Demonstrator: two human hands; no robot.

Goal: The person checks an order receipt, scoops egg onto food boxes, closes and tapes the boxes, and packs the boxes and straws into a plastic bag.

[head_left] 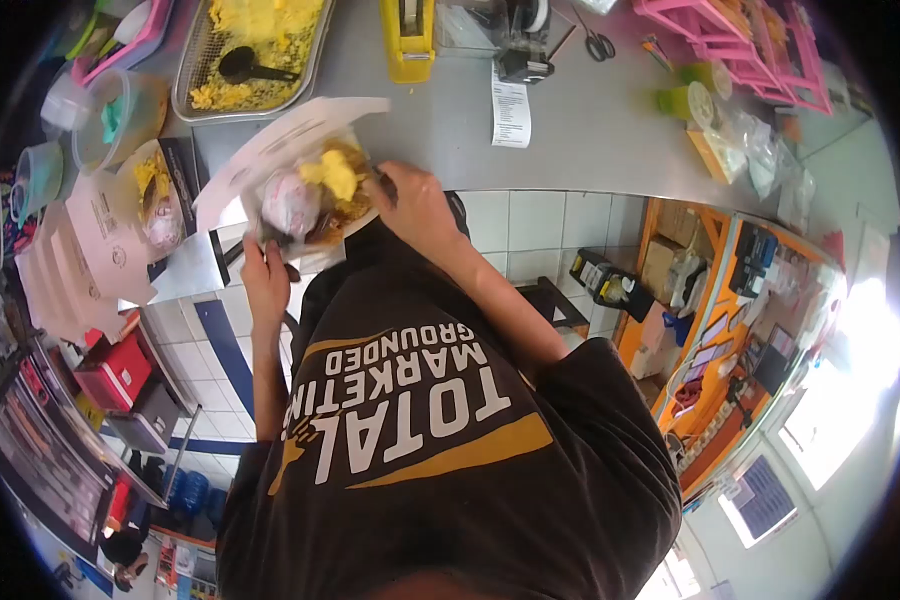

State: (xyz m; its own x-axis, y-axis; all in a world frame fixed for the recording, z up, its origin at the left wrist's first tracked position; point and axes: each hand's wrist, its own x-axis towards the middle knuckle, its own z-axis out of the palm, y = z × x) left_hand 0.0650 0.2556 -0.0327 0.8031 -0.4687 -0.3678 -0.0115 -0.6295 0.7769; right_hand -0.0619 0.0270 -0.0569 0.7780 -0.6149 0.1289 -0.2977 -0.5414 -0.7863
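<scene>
An open white food box (255,165) is held at the counter's front edge, its lid raised at the back. Inside lie a white wrapped bundle (289,203), yellow scrambled food (334,175) and some brown food. My left hand (265,280) grips the box's near left side. On the right side of the box, my right hand (413,205) has its fingers closed on the edge. Further left stands a second open box (103,225) with yellow food and another wrapped bundle (164,229).
A metal tray (315,60) holds yellow food and a black spoon (255,66). Behind are a yellow tape dispenser (408,40), a receipt (510,108), scissors (597,42) and pink racks (760,40). Plastic tubs (120,118) stand at the left. Orange shelves (715,330) are at the right.
</scene>
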